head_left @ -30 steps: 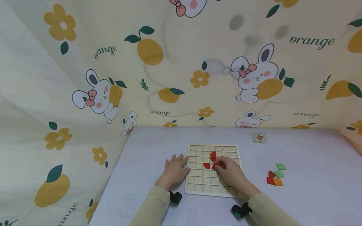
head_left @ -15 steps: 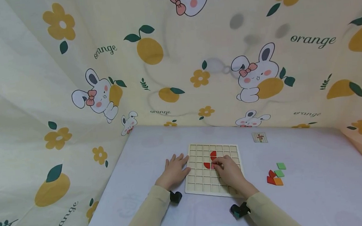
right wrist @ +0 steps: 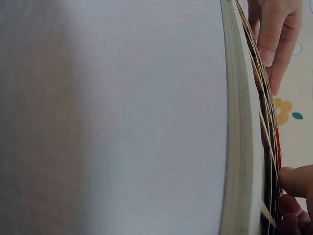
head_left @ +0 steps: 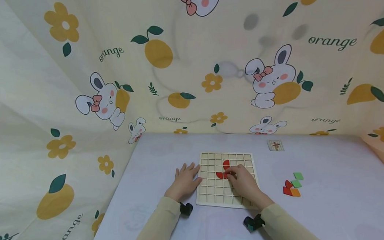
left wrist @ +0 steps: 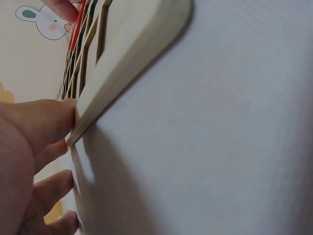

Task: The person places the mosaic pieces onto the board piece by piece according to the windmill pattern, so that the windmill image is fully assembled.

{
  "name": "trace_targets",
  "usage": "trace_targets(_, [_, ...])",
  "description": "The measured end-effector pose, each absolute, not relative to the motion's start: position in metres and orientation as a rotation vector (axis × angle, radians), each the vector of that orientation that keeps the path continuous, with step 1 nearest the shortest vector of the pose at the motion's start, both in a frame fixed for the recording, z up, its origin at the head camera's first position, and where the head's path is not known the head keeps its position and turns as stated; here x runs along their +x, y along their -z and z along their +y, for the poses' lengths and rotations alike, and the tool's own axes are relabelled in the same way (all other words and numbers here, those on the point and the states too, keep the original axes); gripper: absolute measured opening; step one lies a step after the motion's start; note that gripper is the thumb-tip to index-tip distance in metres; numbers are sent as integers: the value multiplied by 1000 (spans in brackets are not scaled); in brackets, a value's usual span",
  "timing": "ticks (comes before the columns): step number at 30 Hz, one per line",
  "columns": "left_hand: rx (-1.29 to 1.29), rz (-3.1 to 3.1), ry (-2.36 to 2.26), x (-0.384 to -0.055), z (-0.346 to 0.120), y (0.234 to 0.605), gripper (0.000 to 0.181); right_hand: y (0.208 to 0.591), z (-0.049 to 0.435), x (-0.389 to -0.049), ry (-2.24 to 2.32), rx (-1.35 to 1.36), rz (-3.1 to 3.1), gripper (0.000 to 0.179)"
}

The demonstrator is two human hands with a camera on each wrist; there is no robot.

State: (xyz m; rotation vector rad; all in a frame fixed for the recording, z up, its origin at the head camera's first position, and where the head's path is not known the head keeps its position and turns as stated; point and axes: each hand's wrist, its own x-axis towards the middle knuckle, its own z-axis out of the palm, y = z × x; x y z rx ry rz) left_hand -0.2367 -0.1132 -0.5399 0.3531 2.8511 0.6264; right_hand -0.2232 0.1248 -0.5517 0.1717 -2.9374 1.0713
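A pale wooden grid board (head_left: pixel 213 195) lies on the table. On it are a red quarter-circle tile (head_left: pixel 226 163) in an upper cell and a second red tile (head_left: pixel 219 175) lower left. My right hand (head_left: pixel 245 184) bends over the middle of the board, thumb and index finger pinching another red tile (head_left: pixel 226 175) right beside the second one, mostly covered by the fingertips. Fingers spread, my left hand (head_left: pixel 182 183) rests at the board's left edge; in the left wrist view its thumb (left wrist: pixel 58 115) touches the board's side.
Right of the board lie loose tiles: two green (head_left: pixel 298 176), an orange (head_left: pixel 295 192) and two red (head_left: pixel 287 190). A small pattern card (head_left: pixel 275 145) lies farther back. A printed curtain (head_left: pixel 188 61) hangs behind the table.
The pinched red tile has gone from tilted to lying flatter against its neighbour, with the right fingertips shifting slightly. The left hand has stayed in place.
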Motion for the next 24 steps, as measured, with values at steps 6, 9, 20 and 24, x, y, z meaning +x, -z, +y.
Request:
trace_targets(6, [336, 2843, -617, -236, -112, 537, 56, 552, 125, -223, -1062, 162, -2925, 15])
trace_targets(9, [328, 2843, -622, -236, -111, 537, 56, 551, 126, -222, -1061, 165, -2925, 15])
trace_targets(20, [316, 2835, -616, -235, -111, 537, 56, 529, 155, -214, -1221, 139, -2878, 41])
trace_targets(24, [315, 2833, -622, -235, -111, 536, 55, 522, 180, -211, -1201, 48, -2920, 43])
